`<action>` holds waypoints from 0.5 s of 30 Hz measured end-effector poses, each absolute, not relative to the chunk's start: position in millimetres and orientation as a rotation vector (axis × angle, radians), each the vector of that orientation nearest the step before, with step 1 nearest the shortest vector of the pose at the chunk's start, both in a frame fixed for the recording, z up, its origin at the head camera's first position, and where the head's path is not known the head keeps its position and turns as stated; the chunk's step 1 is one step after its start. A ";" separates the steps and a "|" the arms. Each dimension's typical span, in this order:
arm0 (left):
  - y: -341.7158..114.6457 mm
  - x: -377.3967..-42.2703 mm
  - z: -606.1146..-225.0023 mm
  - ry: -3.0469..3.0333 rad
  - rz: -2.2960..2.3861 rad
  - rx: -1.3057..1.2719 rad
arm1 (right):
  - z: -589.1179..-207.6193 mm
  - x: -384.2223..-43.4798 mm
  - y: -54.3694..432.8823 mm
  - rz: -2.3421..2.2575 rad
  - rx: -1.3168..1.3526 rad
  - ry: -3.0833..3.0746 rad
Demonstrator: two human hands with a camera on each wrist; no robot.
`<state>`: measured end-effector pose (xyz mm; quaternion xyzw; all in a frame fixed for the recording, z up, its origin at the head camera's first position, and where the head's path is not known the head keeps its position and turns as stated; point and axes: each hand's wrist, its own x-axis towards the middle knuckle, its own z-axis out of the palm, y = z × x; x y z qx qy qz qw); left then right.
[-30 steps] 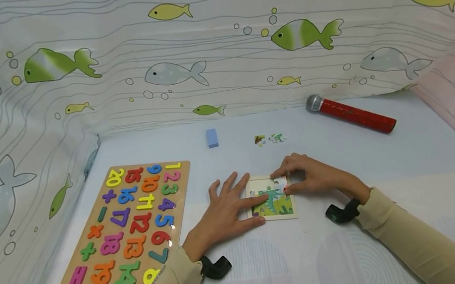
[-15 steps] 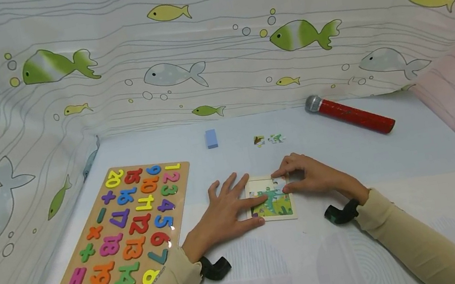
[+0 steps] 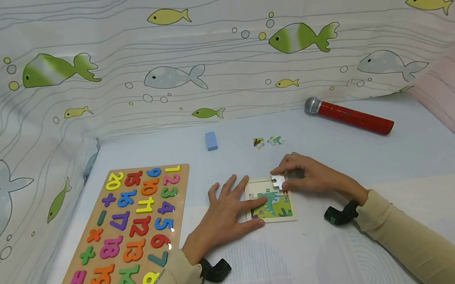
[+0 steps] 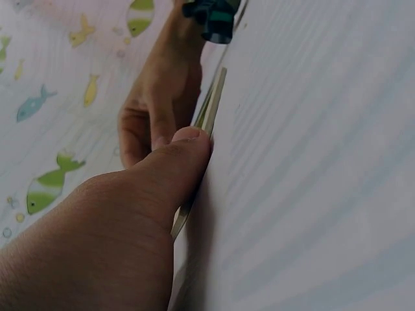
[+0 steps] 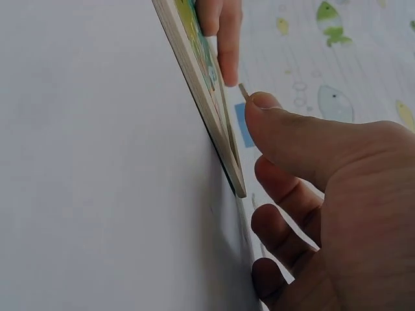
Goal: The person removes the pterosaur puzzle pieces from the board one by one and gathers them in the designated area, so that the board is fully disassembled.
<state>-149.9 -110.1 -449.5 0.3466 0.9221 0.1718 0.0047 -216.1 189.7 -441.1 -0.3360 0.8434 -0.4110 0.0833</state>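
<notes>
A small jigsaw puzzle in a pale wooden frame [image 3: 273,220] lies on the table, its picture showing a green figure. Across its left side rests my left hand [image 3: 222,216], fingers spread, with the index finger on the picture. In the left wrist view the left thumb [image 4: 178,162] lies along the frame's edge. My right hand [image 3: 316,175] pinches a jigsaw piece [image 3: 278,182] between thumb and fingers over the frame's upper right corner. Seen from the right wrist, that piece [image 5: 243,91] is edge-on and apart from the frame. Two loose jigsaw pieces [image 3: 276,140] lie beyond the puzzle.
To the left lies a number board [image 3: 98,219] with colourful digits and signs. A blue block [image 3: 211,141] stands behind the left hand. At the back right is a red toy microphone [image 3: 349,115]. Fish-patterned cloth walls [image 3: 210,39] enclose the table.
The right hand has lifted the jigsaw piece off the upper right of the puzzle, and its pale outline now shows tilted above the frame. The left hand stays in place.
</notes>
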 end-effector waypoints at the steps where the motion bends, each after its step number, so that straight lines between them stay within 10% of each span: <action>1: -110.0 -149.9 -449.2 2.887 0.538 1.083 | -441.4 -216.4 189.9 -1.231 -0.991 2.519; 15: -109.7 -148.9 -448.2 2.891 0.524 1.072 | -443.3 -222.0 198.0 -1.312 -0.972 2.575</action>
